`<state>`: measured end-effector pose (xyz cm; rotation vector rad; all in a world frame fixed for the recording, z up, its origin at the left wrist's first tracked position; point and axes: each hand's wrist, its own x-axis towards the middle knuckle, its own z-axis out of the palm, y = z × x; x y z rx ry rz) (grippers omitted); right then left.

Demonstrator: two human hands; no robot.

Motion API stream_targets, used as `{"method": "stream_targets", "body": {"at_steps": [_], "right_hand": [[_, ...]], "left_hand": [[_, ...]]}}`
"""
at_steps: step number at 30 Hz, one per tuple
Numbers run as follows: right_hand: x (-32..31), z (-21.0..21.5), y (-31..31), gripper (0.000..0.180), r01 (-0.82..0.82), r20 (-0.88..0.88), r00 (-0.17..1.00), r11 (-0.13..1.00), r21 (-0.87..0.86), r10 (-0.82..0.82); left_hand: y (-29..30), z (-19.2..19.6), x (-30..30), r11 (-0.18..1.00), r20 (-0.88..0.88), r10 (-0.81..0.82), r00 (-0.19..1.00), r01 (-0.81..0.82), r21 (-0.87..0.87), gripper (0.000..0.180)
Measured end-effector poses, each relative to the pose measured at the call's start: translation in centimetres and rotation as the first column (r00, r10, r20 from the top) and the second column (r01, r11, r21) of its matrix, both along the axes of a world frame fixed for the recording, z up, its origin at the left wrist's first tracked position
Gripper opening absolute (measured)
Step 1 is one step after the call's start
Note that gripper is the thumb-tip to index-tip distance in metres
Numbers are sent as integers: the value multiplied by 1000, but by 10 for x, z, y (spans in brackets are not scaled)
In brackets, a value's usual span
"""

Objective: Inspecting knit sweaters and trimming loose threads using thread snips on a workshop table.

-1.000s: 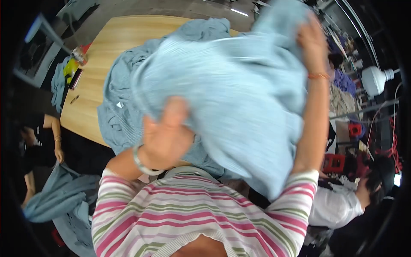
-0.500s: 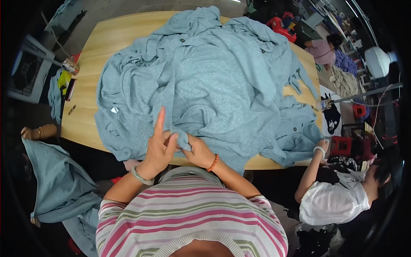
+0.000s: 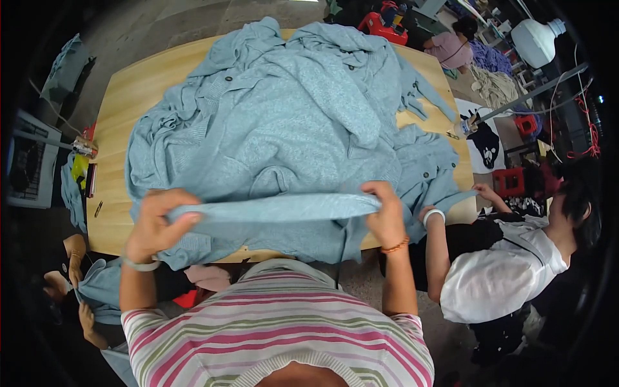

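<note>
A band of light blue knit fabric (image 3: 284, 209) is pulled taut in front of me, above the near edge of the table. My left hand (image 3: 155, 222) is closed on one end, thumb on top. The other end sits in the closed fingers of my right hand (image 3: 385, 216), which wears a beaded bracelet. Motion slightly blurs the band and my left hand. Behind it spreads a big heap of light blue knit garments (image 3: 290, 122), some with dark buttons. Whether the band joins a garment in the heap cannot be made out.
The garments lie on a wooden table (image 3: 116, 122). At the right, a co-worker in a white top (image 3: 493, 274) handles blue fabric at the table's corner. Another person's hand (image 3: 87, 319) holds a blue garment at the lower left. Small scissors-like clippers (image 3: 98, 209) lie by the left edge.
My hands, close together before, have moved wide apart, and the band is stretched between them. My left index finger no longer points out. The view has shifted; both co-workers' hands have moved.
</note>
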<state>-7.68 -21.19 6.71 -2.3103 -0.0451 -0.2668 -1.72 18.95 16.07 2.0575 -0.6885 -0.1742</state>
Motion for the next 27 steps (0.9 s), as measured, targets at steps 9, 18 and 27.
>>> {"method": "stream_targets", "body": {"at_steps": [9, 18, 27], "right_hand": [[38, 6, -101, 35, 56, -280, 947, 939, -339, -157], [127, -88, -59, 92, 182, 27, 983, 959, -219, -181], [230, -29, -143, 32, -207, -133, 958, 932, 296, 255]], "left_hand": [[-7, -53, 72, 903, -54, 202, 978, -165, 396, 19], [-54, -127, 175, 857, 359, 183, 915, -328, 398, 30], [-86, -195, 278, 742, 505, 192, 841, -461, 486, 44]]}}
